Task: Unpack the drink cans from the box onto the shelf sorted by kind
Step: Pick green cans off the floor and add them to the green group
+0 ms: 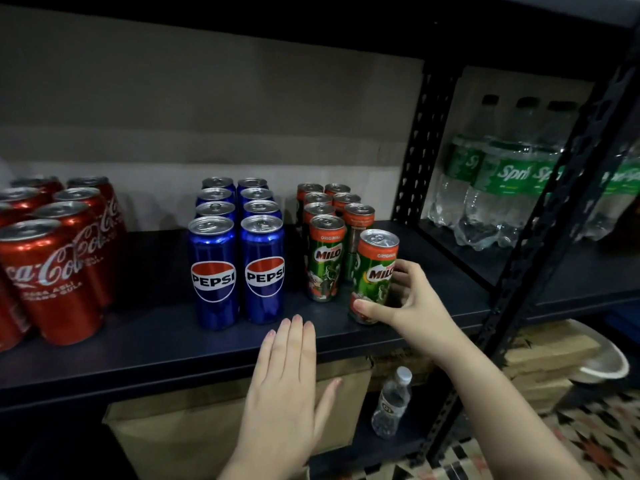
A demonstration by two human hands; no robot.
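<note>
- Shelf [166, 344]: dark metal rack, one broad board across the view, perforated uprights at right.
- Cardboard box [180, 431] sits on the level below, near centre, partly hidden by the left forearm.
- Sprite bottles [498, 188], clear with green labels, stand in the neighbouring bay, far right.
- Coca-Cola cans [52, 271], red, grouped at left of the board, upright, packed close.
- Pepsi cans [239, 244], blue, two columns at centre, upright, well apart from the red group.
- Milo cans [329, 233], green and orange, two columns right of the Pepsi block.
- Right hand [412, 299] grips one Milo can [375, 271] low on its body, thumb on the near side, fingers wrapped behind; can upright, slightly tilted, at the near right end of the Milo group, just beside the front can.
- Left hand [287, 382] flat, fingers extended and together, holding nothing, over the board's near edge.
- Small water bottle [393, 403] stands on the lower level, right of the box.
</note>
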